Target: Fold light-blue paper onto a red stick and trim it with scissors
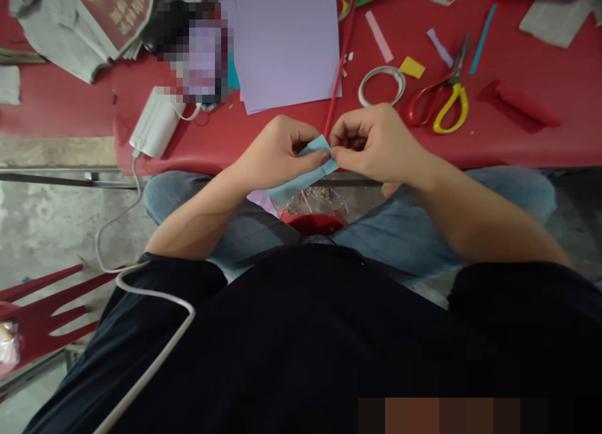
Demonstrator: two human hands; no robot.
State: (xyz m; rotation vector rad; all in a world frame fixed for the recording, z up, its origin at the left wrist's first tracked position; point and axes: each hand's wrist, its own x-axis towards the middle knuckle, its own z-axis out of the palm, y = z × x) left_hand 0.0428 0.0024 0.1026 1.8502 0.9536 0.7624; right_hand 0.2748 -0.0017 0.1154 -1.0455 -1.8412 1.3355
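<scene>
So the left hand (282, 152) is pinching a light blue paper strip (296, 185) around the middle of the frame, thumb lying on top, while the right hand (371, 139) is pinching its upper right end between thumb and index finger. A thin red stick (347, 58) is running from the top edge down to that end, but I can't tell if any fingers are gripping it. Pale purple paper sheets (289, 45) are lying upper center on the red worktop (508, 142), with a white tape ring (362, 91) and red-and-yellow-handled metal scissors (454, 80) sitting upper right.
</scene>
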